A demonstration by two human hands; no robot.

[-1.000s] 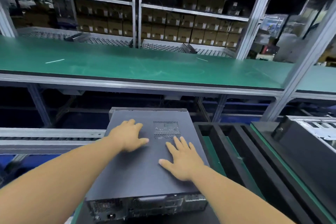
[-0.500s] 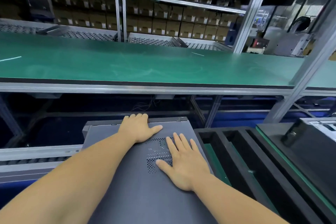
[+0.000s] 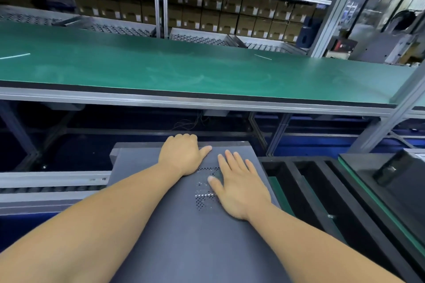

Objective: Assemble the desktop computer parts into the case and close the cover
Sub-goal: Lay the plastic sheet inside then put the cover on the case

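Grey cover (image 3: 184, 232) lies on the case in front of us. Our left hand (image 3: 181, 156) hooks curled fingers over its far edge, likely to pull; our right hand (image 3: 239, 188) presses flat, fingers spread, to seat it.

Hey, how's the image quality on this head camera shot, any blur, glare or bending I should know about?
Head view: wide-angle bending curves the green bench edge and the frame posts; soft glare smears across its surface; the cardboard boxes on the shelves are dim and soft; the left hand and right hand on the grey cover are evenly lit, slightly soft, with the vent holes partly smeared.
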